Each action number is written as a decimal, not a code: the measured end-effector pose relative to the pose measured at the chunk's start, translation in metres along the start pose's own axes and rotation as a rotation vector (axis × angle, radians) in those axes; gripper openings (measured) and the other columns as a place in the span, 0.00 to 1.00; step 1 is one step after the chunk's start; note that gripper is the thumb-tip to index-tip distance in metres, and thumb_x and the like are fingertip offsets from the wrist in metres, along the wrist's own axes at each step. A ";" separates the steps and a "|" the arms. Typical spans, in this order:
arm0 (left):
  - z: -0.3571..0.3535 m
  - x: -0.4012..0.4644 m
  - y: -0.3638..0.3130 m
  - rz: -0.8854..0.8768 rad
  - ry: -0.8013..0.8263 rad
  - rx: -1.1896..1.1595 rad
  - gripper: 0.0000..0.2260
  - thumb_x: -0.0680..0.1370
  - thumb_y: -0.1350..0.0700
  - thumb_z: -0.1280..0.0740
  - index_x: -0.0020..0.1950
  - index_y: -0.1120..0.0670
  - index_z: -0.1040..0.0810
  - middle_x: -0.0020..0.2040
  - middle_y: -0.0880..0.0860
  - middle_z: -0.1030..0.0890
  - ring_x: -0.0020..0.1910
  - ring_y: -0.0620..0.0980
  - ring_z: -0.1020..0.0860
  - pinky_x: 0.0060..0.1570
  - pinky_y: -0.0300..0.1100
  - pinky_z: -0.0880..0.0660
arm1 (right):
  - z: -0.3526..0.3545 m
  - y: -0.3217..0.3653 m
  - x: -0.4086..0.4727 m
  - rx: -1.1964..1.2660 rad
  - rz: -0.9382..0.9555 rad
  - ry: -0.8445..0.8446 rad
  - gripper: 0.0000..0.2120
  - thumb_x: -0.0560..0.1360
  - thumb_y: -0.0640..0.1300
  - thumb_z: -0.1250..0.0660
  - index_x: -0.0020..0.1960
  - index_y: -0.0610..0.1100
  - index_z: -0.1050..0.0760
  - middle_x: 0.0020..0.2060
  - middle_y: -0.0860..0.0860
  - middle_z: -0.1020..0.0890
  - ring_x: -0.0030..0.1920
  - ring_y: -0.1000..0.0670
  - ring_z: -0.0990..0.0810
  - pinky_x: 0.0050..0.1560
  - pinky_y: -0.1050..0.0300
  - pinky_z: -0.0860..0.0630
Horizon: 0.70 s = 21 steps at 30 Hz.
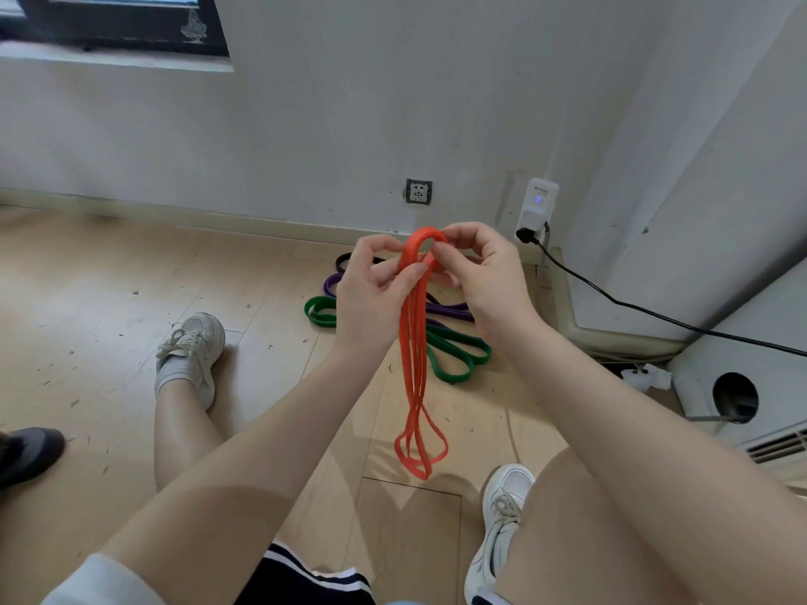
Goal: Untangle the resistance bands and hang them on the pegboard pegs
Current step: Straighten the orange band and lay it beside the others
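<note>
An orange resistance band [415,369] hangs in folded loops in front of me, its lower loops dangling just above the wooden floor. My left hand [371,294] pinches the band near its top between thumb and fingers. My right hand [484,277] pinches the top loop from the other side. On the floor behind lie a green band [454,355], a purple band [450,308] and a black band [345,260], overlapping in a loose pile. No pegboard is in view.
A white wall with a socket [419,192] stands behind the pile. A plugged-in white adapter [538,209] trails a black cable [655,316] to the right. A white appliance [751,386] fills the right side. My shoes [194,347] rest on the floor [109,299].
</note>
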<state>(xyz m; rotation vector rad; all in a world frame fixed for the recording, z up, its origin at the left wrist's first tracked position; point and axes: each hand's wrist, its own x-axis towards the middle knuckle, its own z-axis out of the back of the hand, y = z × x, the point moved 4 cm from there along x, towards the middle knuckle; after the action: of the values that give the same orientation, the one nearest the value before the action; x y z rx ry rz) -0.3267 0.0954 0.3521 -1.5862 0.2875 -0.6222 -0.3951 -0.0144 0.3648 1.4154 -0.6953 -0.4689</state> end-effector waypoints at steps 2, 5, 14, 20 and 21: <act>-0.003 -0.002 -0.001 -0.060 -0.010 0.033 0.07 0.76 0.57 0.33 0.48 0.47 0.29 0.45 0.54 0.16 0.40 0.49 0.17 0.40 0.44 0.19 | 0.000 -0.001 0.000 0.033 -0.006 -0.002 0.05 0.75 0.37 0.34 0.48 0.45 0.26 0.46 0.46 0.20 0.45 0.51 0.18 0.46 0.55 0.19; -0.006 -0.003 -0.001 -0.125 -0.018 0.091 0.05 0.76 0.59 0.34 0.48 0.49 0.26 0.42 0.47 0.18 0.39 0.43 0.18 0.39 0.38 0.20 | 0.003 -0.004 -0.002 0.107 -0.016 -0.022 0.08 0.74 0.36 0.33 0.47 0.47 0.29 0.46 0.46 0.22 0.44 0.50 0.18 0.46 0.53 0.19; -0.011 -0.005 0.006 -0.232 0.028 0.299 0.06 0.76 0.58 0.34 0.52 0.56 0.23 0.42 0.42 0.20 0.43 0.39 0.19 0.45 0.33 0.22 | 0.007 -0.013 -0.007 -0.027 0.042 -0.088 0.07 0.74 0.39 0.32 0.43 0.50 0.25 0.41 0.53 0.19 0.44 0.52 0.18 0.45 0.56 0.21; -0.006 -0.005 0.004 -0.237 -0.065 0.338 0.03 0.75 0.58 0.32 0.48 0.55 0.25 0.39 0.43 0.21 0.40 0.42 0.19 0.41 0.34 0.22 | -0.001 -0.011 -0.010 -0.022 0.070 -0.016 0.07 0.76 0.38 0.34 0.44 0.49 0.23 0.43 0.50 0.17 0.46 0.50 0.17 0.49 0.52 0.19; -0.006 -0.004 0.004 -0.213 -0.076 0.323 0.03 0.75 0.58 0.33 0.47 0.54 0.25 0.39 0.43 0.21 0.39 0.42 0.19 0.41 0.36 0.21 | -0.001 -0.011 -0.010 -0.015 0.073 0.006 0.08 0.76 0.37 0.36 0.46 0.49 0.23 0.45 0.50 0.17 0.47 0.51 0.17 0.50 0.53 0.19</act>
<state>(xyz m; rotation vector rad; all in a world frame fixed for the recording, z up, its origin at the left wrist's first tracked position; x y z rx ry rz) -0.3325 0.0923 0.3468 -1.3325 -0.0400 -0.7304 -0.4010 -0.0080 0.3524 1.3726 -0.7341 -0.4118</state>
